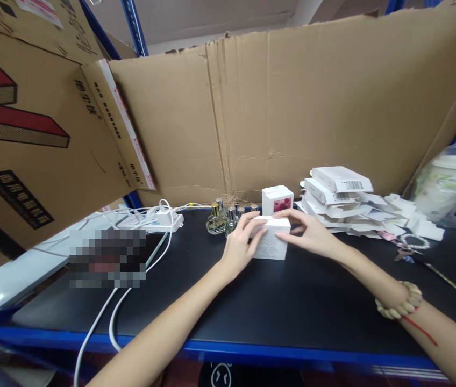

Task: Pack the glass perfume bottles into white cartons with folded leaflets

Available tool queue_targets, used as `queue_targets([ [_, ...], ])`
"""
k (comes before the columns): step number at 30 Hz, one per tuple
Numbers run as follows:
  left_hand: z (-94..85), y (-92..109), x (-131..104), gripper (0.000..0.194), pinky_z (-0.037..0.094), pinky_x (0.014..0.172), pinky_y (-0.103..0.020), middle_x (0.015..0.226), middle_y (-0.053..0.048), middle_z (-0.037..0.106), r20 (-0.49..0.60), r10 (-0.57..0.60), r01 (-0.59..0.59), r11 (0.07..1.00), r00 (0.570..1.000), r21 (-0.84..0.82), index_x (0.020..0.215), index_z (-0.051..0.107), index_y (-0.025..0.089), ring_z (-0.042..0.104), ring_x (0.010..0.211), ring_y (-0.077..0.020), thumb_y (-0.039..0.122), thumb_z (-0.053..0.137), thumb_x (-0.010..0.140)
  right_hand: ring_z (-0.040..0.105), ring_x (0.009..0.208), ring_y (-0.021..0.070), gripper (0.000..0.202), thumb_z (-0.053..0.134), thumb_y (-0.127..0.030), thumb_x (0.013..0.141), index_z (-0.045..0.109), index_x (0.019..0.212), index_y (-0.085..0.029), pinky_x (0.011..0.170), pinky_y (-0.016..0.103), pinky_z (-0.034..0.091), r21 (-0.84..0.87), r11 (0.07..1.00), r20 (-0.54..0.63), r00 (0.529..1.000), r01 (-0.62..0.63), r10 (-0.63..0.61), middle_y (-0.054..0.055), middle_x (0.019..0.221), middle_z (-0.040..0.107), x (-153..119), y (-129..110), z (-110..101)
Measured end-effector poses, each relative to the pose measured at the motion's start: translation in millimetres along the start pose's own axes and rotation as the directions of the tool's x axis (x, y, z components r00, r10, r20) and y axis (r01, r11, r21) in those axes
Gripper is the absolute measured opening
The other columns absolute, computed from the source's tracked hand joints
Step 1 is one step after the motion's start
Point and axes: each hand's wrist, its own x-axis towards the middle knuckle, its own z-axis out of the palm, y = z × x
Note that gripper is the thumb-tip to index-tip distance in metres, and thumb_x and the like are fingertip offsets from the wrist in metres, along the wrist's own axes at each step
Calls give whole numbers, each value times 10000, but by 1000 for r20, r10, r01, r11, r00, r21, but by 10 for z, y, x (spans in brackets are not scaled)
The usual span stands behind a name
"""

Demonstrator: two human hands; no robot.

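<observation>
A small white box [271, 248] stands upright on the black tabletop, with faint print on the side toward me. My left hand [241, 239] grips its left side, fingers at the top edge. From the right, my right hand [308, 234] holds the same box, thumb on the near face and fingers over the top. Just behind it is a second white box [274, 200] with a dark pink picture. Several glass bottles [216, 221] with gold and silver caps stand to the left of the boxes, partly hidden by my left hand.
Flattened white cartons [333, 199] are piled at the right. Beside them lie keys [403, 253] and a bagged cup [451, 177]. At left are a power strip [167, 217], white cables [163, 252] and a blurred-out device [109, 258]. Cardboard walls [312, 107] surround the back.
</observation>
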Motion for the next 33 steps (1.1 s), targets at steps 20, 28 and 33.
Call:
queue_targets([
  [20, -3, 51, 30, 174, 484, 487, -129, 907, -26, 522, -301, -35, 54, 997, 953, 58, 921, 485, 191, 547, 685, -74, 109, 446, 773, 599, 405, 218, 980, 774, -239, 506, 185, 1282, -138, 335, 296, 479, 30, 871, -211, 849, -490, 485, -101, 451, 533, 106, 124, 146],
  [28, 1, 41, 24, 183, 479, 473, -119, 913, -30, 534, -256, 28, -5, 996, 966, 93, 928, 482, 192, 550, 623, -61, 100, 429, 779, 578, 426, 213, 909, 745, -195, 536, 205, 1263, -114, 414, 322, 491, -33, 876, -387, 814, -481, 433, -104, 478, 506, 255, 221, 243],
  [33, 18, 41, 2, 176, 475, 482, -126, 913, -29, 545, -206, 45, -22, 993, 978, 112, 917, 481, 196, 566, 627, -66, 101, 411, 786, 599, 478, 205, 869, 710, -207, 601, 199, 1299, -113, 502, 320, 495, -124, 874, -417, 824, -470, 384, -89, 511, 519, 291, 260, 307],
])
